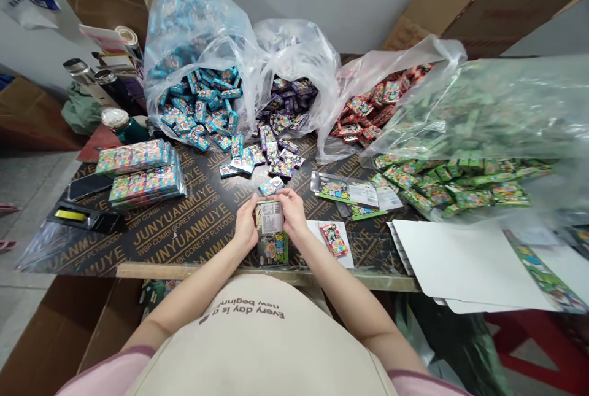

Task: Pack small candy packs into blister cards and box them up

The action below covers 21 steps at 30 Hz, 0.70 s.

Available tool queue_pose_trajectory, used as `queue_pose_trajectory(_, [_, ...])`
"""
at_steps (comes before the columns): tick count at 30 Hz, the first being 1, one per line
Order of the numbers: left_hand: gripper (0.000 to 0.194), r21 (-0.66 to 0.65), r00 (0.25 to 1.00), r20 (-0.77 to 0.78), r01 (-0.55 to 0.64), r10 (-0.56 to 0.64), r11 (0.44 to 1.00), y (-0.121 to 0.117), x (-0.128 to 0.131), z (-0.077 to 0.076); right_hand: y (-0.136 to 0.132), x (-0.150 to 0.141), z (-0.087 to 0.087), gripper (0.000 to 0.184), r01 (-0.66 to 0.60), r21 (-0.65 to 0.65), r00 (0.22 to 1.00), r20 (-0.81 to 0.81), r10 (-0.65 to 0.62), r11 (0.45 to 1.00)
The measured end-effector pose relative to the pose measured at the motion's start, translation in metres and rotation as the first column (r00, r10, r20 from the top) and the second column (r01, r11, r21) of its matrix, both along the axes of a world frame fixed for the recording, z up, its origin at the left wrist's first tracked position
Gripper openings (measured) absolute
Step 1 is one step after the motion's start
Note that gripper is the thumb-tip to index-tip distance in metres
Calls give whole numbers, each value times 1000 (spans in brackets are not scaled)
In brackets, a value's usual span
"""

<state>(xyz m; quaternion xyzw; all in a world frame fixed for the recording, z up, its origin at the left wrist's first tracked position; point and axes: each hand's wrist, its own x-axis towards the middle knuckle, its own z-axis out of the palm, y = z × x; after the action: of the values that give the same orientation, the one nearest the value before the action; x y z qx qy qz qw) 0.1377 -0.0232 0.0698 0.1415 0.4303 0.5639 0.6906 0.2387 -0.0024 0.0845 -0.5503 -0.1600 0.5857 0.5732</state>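
Centre of the frame, the left hand (247, 224) and right hand (293, 210) pinch a printed pouch (270, 219), a blue pack (271, 185) lying just beyond on the bench (197, 215).

left grip (247, 221) and right grip (293, 209) hold a pouch (270, 219).

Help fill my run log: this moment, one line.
left hand: holding pouch | right hand: holding pouch | red packet: on white card

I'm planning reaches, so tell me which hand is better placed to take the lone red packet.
Likely the right hand: the red packet lies on its side, nearer to it than to the left hand. Both hands hold the black-and-green pouch, though.
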Motion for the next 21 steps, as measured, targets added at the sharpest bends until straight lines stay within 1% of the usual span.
queue_pose_trajectory(2, [25, -53, 1000, 4, 9, -9, 999, 9, -3, 1, -5, 0, 2, 33, 14, 42, 999, -51, -12, 999])
queue_pose_trajectory(4, [20, -98, 999, 6, 34, -33, 995, 19, -7, 2, -10, 2, 4, 34, 29, 81, 990, -143, -17, 996])
queue_pose_trajectory(6, [22, -112, 995, -1, 95, -96, 989, 26, -10, 3, -12, 6, 5, 36, 24, 80, 978, -209, -7, 997])
queue_pose_trajectory(7, [25, -97, 993, -17, 119, -121, 988, 27, -11, 4, -12, 8, 5, 37, 10, 73, 976, -217, 6, 997])
queue_pose_trajectory(9, [24, -15, 986, -109, 125, -126, 992, 26, -12, 9, -12, 11, 4, 36, -15, 68, 982, -189, 27, 998])
queue_pose_trajectory(11, [15, 146, 953, -294, 121, -74, 982, 23, -13, 13, -12, 13, 1, 25, -18, 88, 989, -146, 31, 996])
queue_pose_trajectory(13, [4, 302, 869, -494, 182, -9, 936, 19, -16, 17, -13, 14, -3, 11, 0, 144, 995, -94, 14, 990])
queue_pose_trajectory(14, [4, 348, 822, -569, 229, 11, 909, 18, -17, 18, -15, 15, -5, 7, 11, 184, 998, -66, 1, 983])
queue_pose_trajectory(15, [8, 365, 784, -621, 275, 12, 890, 19, -20, 19, -17, 16, -7, 4, 21, 224, 999, -40, -12, 974])
queue_pose_trajectory(16, [11, 351, 757, -654, 312, -8, 883, 21, -22, 19, -19, 17, -9, 3, 23, 257, 1000, -8, -22, 966])
queue_pose_trajectory(18, [14, 273, 729, -677, 373, -98, 887, 28, -27, 18, -22, 20, -12, 8, 2, 286, 996, 89, -28, 958])
queue_pose_trajectory(21, [23, 163, 723, -643, 452, -253, 877, 40, -32, 19, -22, 27, -10, 16, -82, 252, 968, 251, 17, 964])
